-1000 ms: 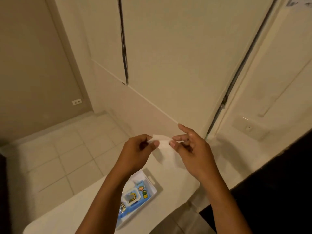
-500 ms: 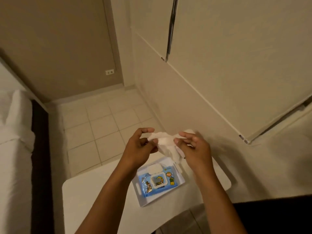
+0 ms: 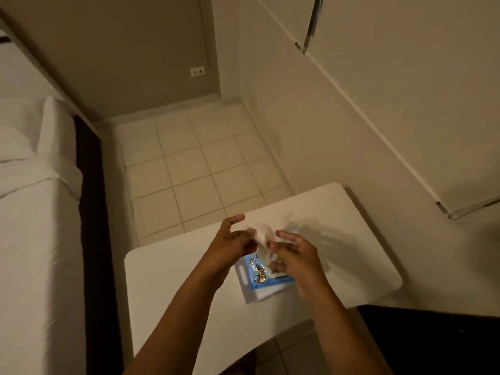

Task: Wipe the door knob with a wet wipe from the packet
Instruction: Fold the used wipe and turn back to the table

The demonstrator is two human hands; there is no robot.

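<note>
Wipe (image 3: 261,234) is out of the packet (image 3: 259,276) and in our hands — that much of the job looks done. We judge the wiping itself is all still ahead, since no door knob shows in this view; only a door's edge appears at the upper right.

Our left hand (image 3: 230,244) pinches the wipe's left end between thumb and fingers, closed on it. Our right hand (image 3: 295,253) pinches the lower right part, fingers curled on the sheet, which hangs crumpled between the two hands, not yet spread flat.

Both hands hover above the bench (image 3: 189,280), just over the packet, which lies in a white tray (image 3: 250,296) — partly hidden under our right hand. We cannot tell whether the packet's lid is shut. Next we would need to turn toward the door and find the knob.
</note>
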